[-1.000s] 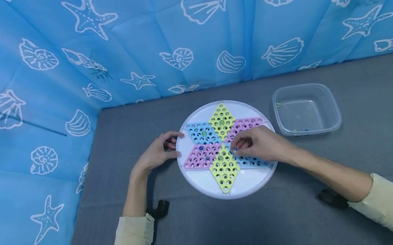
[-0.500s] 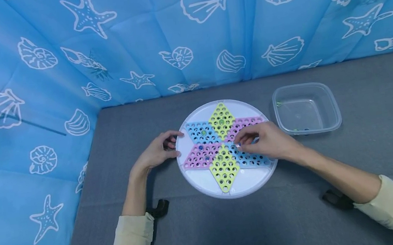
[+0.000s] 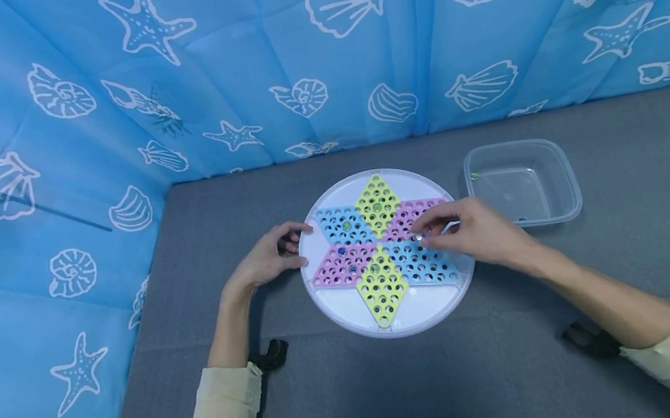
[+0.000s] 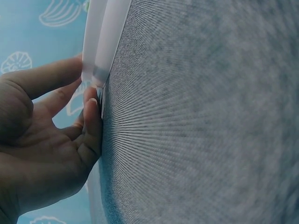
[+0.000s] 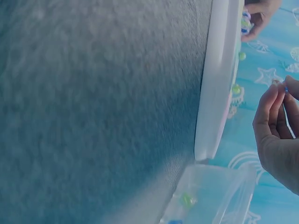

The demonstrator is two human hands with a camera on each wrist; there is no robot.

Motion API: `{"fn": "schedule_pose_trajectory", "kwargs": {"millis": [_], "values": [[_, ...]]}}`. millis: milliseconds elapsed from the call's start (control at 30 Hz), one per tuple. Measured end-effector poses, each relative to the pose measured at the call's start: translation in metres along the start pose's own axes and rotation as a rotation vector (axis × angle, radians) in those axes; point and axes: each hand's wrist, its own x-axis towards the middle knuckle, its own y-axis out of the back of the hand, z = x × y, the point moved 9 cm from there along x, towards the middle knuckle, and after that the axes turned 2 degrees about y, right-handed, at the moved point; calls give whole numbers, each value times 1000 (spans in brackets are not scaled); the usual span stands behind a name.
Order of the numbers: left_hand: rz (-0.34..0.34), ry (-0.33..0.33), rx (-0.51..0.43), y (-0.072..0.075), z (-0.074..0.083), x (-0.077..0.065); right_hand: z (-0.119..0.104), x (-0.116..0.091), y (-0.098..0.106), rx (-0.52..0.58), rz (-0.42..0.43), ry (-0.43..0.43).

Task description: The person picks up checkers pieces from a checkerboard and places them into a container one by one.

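A round white Chinese checkers board [image 3: 334, 312] with a yellow, pink and blue star lies on the table. My left hand [image 3: 272, 256] grips its left rim, thumb and forefinger against the edge; the left wrist view shows the other fingers curled low by the cloth. Over the board's right side, my right hand [image 3: 480, 234] pinches a small marble [image 3: 419, 236] between thumb and fingertips. Several marbles sit in the holes, among them a blue marble [image 3: 342, 251] on pink and a green marble [image 3: 377, 208] on the far yellow point.
Right of the board stands a clear plastic tub [image 3: 576, 202]. Inside it are a green marble [image 5: 188, 200] and a blue marble [image 5: 175, 221]. A blue curtain [image 3: 343, 63] with white shells hangs behind the grey tablecloth [image 3: 356, 393].
My right hand has drawn back to the right and slightly away from me, the marble still pinched, uncovering more of the near blue point. The left hand has kept its place.
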Motion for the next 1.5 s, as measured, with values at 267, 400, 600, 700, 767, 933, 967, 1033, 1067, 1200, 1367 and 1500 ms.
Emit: {"fn": "schedule_pose_trajectory", "kwargs": {"millis": [267, 400, 600, 700, 767, 933, 967, 1033, 1067, 1200, 1367, 1500], "values": [[6, 1, 7, -1, -1, 1, -4, -5, 19, -22, 52, 53], [9, 4, 11, -1, -1, 1, -3, -7, 25, -35, 75, 60], [12, 8, 16, -1, 0, 0, -1, -10, 36, -55, 113, 63], [11, 11, 12, -1, -1, 0, 0, -12, 41, -68, 126, 66], [10, 14, 11, -1, -3, 0, 0, -14, 45, -81, 134, 65], [10, 19, 14, -1, -3, 0, 3, -17, 54, -99, 160, 61], [11, 22, 15, -1, -2, 0, 5, -18, 56, -97, 167, 53], [14, 28, 17, -1, -2, 0, 8, -18, 59, -85, 173, 41], [16, 32, 18, -1, -2, 0, 10, -18, 61, -77, 176, 30], [21, 39, 21, -1, -2, 0, 18, -18, 68, -43, 191, -24], [21, 33, 20, -1, -2, 0, 28, -18, 75, -32, 219, -79], [21, 28, 21, -1, -2, -1, 33, -18, 78, -19, 229, -86]]}}
